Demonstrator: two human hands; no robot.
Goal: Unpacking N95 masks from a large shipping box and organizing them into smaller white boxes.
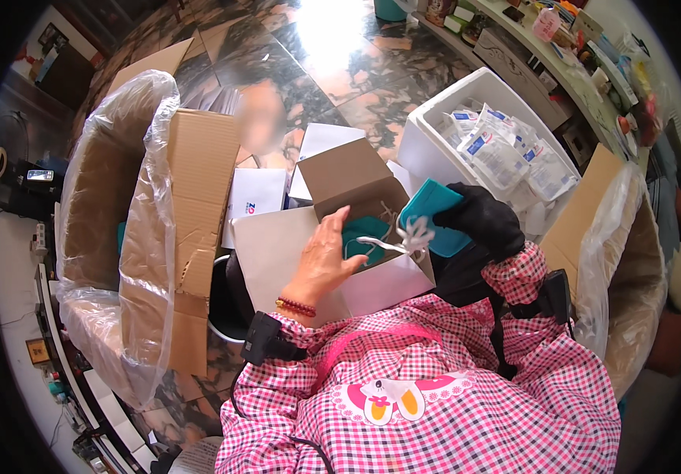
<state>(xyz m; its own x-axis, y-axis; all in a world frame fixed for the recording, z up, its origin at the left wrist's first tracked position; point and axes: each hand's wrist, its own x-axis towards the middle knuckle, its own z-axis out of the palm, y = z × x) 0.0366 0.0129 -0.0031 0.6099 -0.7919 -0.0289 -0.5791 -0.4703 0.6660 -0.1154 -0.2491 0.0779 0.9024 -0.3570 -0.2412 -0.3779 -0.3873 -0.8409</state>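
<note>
My right hand (479,220), in a black glove, grips a flat teal stack (433,207) at the right of an open cardboard box. White elastic loops (413,237) dangle from its lower end, and the pieces look like folded face masks. Bare, with a red bead bracelet at the wrist, my left hand (321,254) is at the box's left side, fingers stretched out and holding nothing visible. More teal pieces (363,237) with white loops lie inside the small box (352,175), whose brown inner flap is raised. Part of the box's inside is hidden by my left hand.
A large carton with a plastic liner (151,237) stands left; another lined carton (625,261) is at right. The white foam box (443,150) holds several white-and-blue packets (498,146). White boxes (257,192) lie beyond the small box. A dark bin (226,304) is beside the left carton.
</note>
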